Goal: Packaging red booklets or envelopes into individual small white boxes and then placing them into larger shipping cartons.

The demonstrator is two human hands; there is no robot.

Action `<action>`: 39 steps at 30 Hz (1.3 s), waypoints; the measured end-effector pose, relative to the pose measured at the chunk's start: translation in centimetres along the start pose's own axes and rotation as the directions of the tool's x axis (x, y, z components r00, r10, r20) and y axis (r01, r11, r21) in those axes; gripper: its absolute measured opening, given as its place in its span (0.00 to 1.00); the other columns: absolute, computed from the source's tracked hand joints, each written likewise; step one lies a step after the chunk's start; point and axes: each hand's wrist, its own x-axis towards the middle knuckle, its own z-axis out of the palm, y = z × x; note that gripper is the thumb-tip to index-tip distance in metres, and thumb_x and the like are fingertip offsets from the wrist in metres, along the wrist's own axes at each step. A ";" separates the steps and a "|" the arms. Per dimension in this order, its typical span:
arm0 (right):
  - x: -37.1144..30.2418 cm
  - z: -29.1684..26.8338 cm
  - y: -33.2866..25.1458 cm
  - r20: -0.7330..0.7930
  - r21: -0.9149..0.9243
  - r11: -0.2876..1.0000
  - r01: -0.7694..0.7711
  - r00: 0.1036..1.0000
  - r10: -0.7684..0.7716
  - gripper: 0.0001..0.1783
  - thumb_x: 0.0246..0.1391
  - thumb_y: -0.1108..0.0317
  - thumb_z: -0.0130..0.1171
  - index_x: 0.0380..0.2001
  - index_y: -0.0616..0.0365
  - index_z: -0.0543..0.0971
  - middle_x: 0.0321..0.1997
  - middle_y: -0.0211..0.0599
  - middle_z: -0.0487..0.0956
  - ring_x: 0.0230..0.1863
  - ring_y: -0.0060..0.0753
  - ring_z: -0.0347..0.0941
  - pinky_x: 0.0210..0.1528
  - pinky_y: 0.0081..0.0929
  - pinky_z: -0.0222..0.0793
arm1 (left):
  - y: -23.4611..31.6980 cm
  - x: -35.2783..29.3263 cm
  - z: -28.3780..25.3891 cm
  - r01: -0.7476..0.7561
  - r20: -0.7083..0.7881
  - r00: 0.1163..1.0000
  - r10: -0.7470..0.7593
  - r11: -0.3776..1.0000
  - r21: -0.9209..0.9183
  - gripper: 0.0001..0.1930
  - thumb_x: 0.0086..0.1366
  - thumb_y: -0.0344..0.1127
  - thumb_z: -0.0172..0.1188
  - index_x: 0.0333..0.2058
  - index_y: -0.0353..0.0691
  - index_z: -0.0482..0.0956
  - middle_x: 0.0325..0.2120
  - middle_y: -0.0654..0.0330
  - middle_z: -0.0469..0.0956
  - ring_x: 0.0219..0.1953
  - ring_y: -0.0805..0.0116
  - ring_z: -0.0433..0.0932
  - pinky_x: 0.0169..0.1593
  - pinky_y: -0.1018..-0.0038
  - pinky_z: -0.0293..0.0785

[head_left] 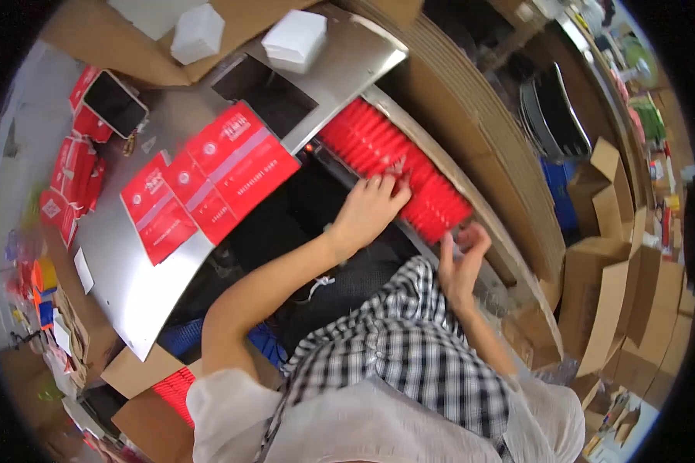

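Observation:
A long, tightly packed row of thin red packets [359, 131] runs diagonally in a narrow carton at the upper middle right. My left hand [367, 210] lies over the middle of the row, its fingers curled down onto the packets' upper edges. My right hand [463, 266] is at the row's near end, thumb and fingers curved and apart; its thumb tip looks close to the last packets, and whether it touches cannot be made out. On the metal table to the left lie flat red printed packets [235, 174] in two overlapping groups.
The metal table [131, 282] has a dark rectangular opening [262, 89]. A phone [116, 104] and red packs [77, 174] lie along its left side; stacks of white cards [295, 38] stand at the back. Cardboard sheets [479, 100] and open cartons [602, 293] line the right.

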 end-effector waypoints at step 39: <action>15.6 21.9 -24.0 0.217 0.483 0.154 0.862 0.053 -0.975 0.24 0.40 0.78 0.65 0.47 0.54 0.82 0.44 0.40 0.79 0.47 0.48 0.75 0.55 0.45 0.67 | -17.1 -10.2 -12.4 0.703 -0.143 0.712 -0.688 0.697 0.144 0.13 0.60 0.33 0.61 0.45 0.44 0.83 0.39 0.58 0.80 0.40 0.55 0.81 0.42 0.61 0.78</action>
